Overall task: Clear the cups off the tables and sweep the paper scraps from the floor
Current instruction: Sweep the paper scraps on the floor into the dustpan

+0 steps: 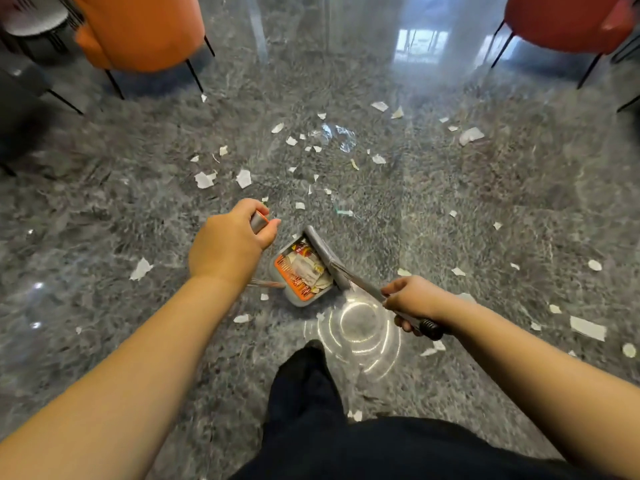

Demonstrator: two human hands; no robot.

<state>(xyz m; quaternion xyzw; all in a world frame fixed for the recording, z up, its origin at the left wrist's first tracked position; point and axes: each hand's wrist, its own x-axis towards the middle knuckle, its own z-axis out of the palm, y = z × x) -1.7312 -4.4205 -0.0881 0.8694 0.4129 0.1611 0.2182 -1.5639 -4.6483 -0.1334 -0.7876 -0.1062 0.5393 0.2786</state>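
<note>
Both sets of fingers curl tight: my left hand (231, 237) grips the dustpan handle (259, 221), my right hand (414, 301) the broom handle (372, 292).

Place: I read this as a café or lounge seating area, though I can't be sure.
Floor (450, 209): polished grey marble-look tile, glossy enough to reflect a ring ceiling light.
Seating: an orange upholstered chair (138, 29) on thin black legs beyond the floor's littered patch to the left, a red chair (568, 22) to the right.
Litter: paper scraps (243, 178) strewn between the chairs.
</note>
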